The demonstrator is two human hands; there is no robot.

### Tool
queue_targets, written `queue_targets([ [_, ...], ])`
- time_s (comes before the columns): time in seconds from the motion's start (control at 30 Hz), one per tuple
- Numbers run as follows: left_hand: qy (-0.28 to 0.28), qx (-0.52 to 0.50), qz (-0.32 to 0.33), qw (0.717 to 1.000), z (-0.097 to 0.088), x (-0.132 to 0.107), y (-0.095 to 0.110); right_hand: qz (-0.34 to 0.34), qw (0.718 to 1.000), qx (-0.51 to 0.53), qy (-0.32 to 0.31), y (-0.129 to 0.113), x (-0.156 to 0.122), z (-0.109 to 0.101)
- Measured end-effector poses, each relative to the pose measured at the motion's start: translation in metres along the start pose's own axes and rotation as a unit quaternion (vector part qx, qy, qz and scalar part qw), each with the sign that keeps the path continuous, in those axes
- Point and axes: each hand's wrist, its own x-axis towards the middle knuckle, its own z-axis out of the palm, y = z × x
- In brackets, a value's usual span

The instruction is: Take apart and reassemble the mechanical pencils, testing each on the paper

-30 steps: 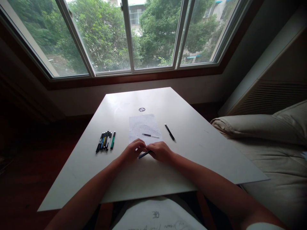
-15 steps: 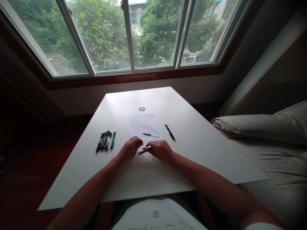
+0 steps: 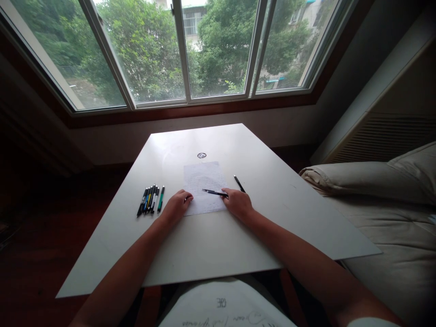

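A sheet of lined paper with writing point(image 3: 200, 177) lies on the white table point(image 3: 204, 245). My left hand point(image 3: 175, 206) rests at its lower left edge with fingers curled. A dark spot shows at the fingertips, too small to name. My right hand point(image 3: 238, 203) is closed at the paper's right edge, its fingertips on the rear end of a dark pen point(image 3: 216, 193). That pen lies slantwise across the paper, its thin tip pointing left. Just beyond my right hand is another black pen point(image 3: 239, 182), its lower end partly hidden by the hand.
Several pens point(image 3: 148, 200) lie side by side at the left, with a green pen point(image 3: 161, 199) beside them. A round dark emblem point(image 3: 201, 155) is behind the paper. A beige sofa point(image 3: 374, 195) stands at the right, and a window point(image 3: 218, 50) is ahead.
My hands have moved apart to the paper's two sides. The dark barrel in my right hand went from near the lower edge up and right, to where the slim pen part lies.
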Motion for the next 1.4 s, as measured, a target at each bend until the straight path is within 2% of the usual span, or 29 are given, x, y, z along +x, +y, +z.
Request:
queue_targets([
  [0.17, 0.003, 0.02, 0.005, 1.0, 0.002, -0.001, 0.0, 0.002, 1.0, -0.005, -0.014, -0.002, 0.0, -0.002],
  [0.57, 0.003, 0.035, 0.011, 0.999, 0.001, -0.005, -0.003, -0.044, 0.999, 0.014, -0.021, -0.01, -0.009, -0.008],
  [0.8, -0.04, 0.072, -0.029, 0.996, -0.014, -0.011, -0.012, -0.011, 0.993, 0.1, 0.056, -0.005, -0.005, -0.014],
  [1.03, -0.072, 0.063, -0.063, 0.993, -0.023, -0.008, -0.016, -0.003, 0.994, 0.061, 0.094, 0.007, 0.001, -0.009],
  [1.4, -0.061, 0.041, -0.039, 0.997, -0.021, -0.009, -0.016, 0.002, 0.999, 0.011, 0.031, 0.011, 0.002, -0.004],
])
